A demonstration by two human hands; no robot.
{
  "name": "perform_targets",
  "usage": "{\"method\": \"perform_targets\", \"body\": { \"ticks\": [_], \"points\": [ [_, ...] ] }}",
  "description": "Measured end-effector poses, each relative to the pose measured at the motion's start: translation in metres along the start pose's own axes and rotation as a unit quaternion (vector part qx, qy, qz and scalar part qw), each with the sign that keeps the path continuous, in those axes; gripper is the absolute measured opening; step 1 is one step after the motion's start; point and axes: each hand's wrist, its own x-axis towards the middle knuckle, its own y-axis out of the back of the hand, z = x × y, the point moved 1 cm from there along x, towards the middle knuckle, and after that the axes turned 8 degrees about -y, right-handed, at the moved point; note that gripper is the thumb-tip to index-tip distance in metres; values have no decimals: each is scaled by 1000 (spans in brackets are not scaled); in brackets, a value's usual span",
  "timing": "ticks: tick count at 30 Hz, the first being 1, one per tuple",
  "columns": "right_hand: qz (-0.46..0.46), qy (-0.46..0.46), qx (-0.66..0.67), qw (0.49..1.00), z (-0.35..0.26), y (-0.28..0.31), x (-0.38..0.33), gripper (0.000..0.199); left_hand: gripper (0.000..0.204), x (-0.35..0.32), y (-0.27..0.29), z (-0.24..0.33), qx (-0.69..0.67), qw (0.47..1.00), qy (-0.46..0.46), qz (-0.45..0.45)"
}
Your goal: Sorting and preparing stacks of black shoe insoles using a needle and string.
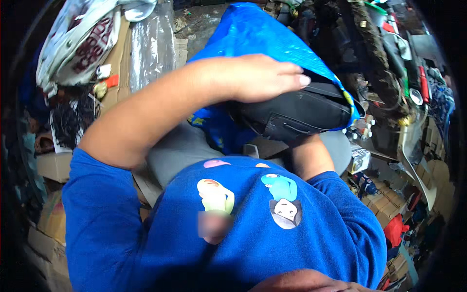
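My left hand (pixel 262 78) lies palm down on the rim of a blue plastic bag (pixel 258 34), fingers together and pointing right, thumb hidden beneath. A black fabric pouch (pixel 301 112) sits partly inside the blue bag's mouth, directly under that hand. My right forearm (pixel 309 155) runs up beneath the black pouch, which hides the right hand. Both things are held over a grey padded surface (pixel 180 146) in front of my blue printed shirt.
A white printed sack (pixel 78 44) and clear plastic wrap (pixel 153 44) lie at the upper left on cardboard. Cardboard boxes (pixel 53 165) stand at the left. Dense clutter of tools and cables (pixel 389 63) fills the right; small cartons (pixel 384 204) and a red cloth (pixel 396 228) sit lower right.
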Motion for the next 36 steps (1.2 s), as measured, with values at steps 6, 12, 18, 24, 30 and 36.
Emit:
{"method": "perform_targets", "body": {
  "ticks": [6, 12, 18, 24, 30, 36],
  "points": [
    [-31, 54, -56, 996, -7, -14, -63, 65, 53, -24, -1, 66, 33, 994, -105, 10],
    [-45, 98, -87, 990, -8, -15, -109, 64, 45, 4, -59, 94, 102, 941, -289, 145],
    [-28, 137, -86, 986, -9, 10, -144, 63, 46, 21, -87, 120, 110, 937, -327, -46],
    [-38, 205, -53, 977, -27, 13, -163, 62, 44, -2, -57, 127, 399, 825, -388, 103],
    [-62, 239, -51, 968, -41, 2, -167, 61, 40, 1, -23, 123, 507, 837, -193, 63],
    [-84, 241, -77, 964, -42, -13, -165, 60, 18, 13, 7, 90, 538, 826, -117, 124]
  ]
}}
